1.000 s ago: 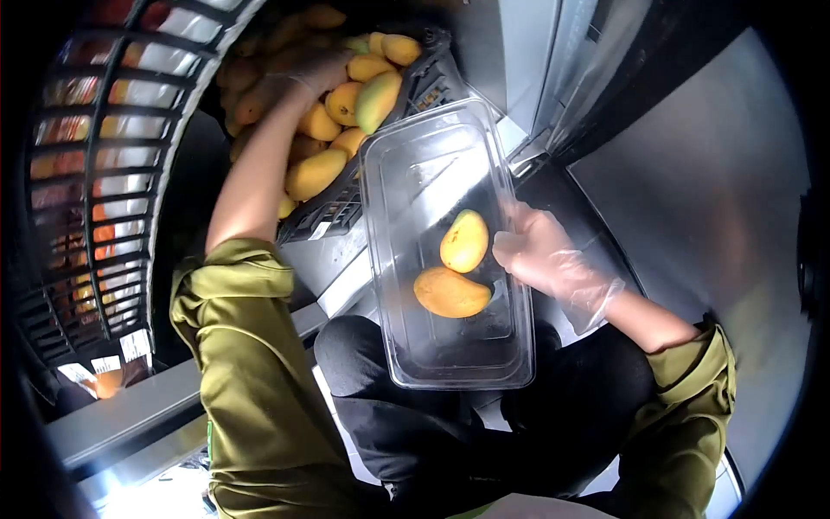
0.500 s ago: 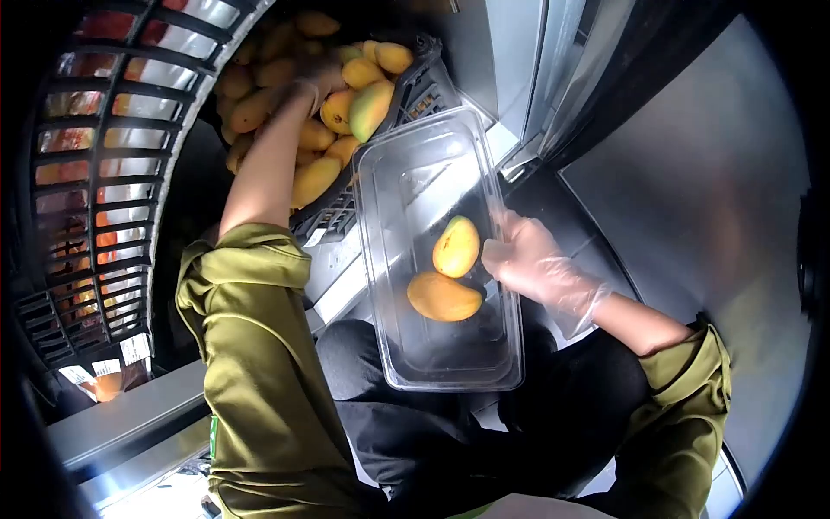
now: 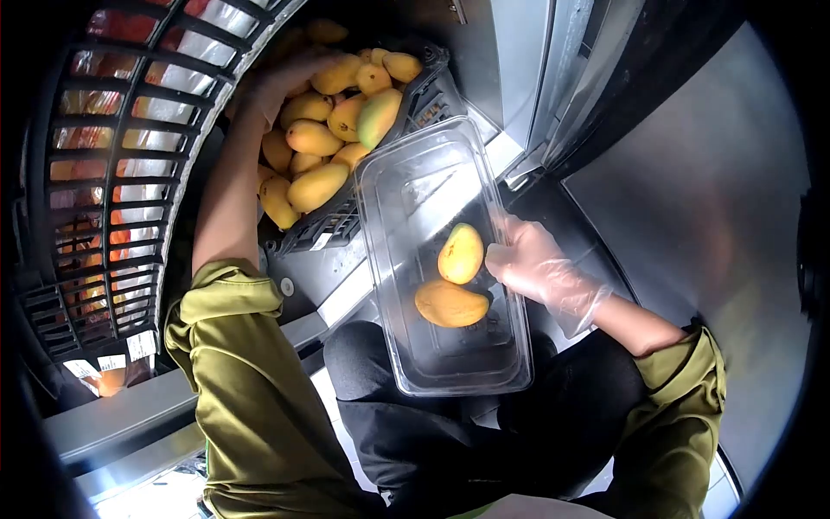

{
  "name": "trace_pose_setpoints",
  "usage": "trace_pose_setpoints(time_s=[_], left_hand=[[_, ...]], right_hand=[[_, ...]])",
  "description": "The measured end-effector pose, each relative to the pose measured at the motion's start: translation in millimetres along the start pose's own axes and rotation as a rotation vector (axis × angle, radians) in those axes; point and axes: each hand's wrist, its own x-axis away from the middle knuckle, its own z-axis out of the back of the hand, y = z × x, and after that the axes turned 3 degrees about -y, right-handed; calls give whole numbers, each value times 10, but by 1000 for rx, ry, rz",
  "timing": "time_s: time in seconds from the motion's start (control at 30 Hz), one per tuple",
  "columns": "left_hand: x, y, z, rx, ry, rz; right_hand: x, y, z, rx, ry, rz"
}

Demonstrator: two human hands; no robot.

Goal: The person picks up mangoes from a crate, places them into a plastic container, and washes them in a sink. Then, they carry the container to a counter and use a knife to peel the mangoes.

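Note:
My right hand, in a clear plastic glove, is closed on the right rim of a clear plastic container, thumb on the inner side. Two yellow mangoes, one upright and one on its side, lie inside the container, which is tilted above my knees. My left hand reaches into a black crate heaped with mangoes. Its fingers stretch over the pile beside a yellow mango; the fingertips are dim and partly hidden.
A black slatted basket with wrapped goods stands close on the left, beside my left forearm. Below it runs a metal ledge. A metal panel rises on the right. The crate's near edge is right by the container's upper left corner.
My left hand has shifted left and toward the back of the crate, uncovering more mangoes. The container and my right hand sit slightly lower and further right in view.

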Motion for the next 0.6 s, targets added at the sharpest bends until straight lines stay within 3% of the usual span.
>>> trace_pose_setpoints(time_s=[0.13, 0.17, 0.2, 0.3, 0.37, 0.47, 0.5, 0.6], left_hand=[[457, 285, 121, 616, 100, -4], [558, 271, 101, 909, 33, -30], [751, 415, 125, 982, -6, -62], [1402, 915, 37, 1030, -336, -218], [1694, 1184, -178, 992, -720, -293], [1903, 1329, -725, 618, -1250, -187], [1920, 1356, -868, 423, -1337, -162], [1896, 1221, -1038, 480, -1321, -32]], right_hand=[[-19, -3, -2, -43, -39, -51], [-20, -24, 7, -53, -49, -72], [-19, -51, 23, -62, -58, -94], [0, -114, 56, -75, -30, -157], [46, -196, 77, -148, -42, -178], [89, -319, 105, -270, -88, -180], [65, -257, 84, -249, -85, -188], [33, -167, 44, -189, -87, -144]])
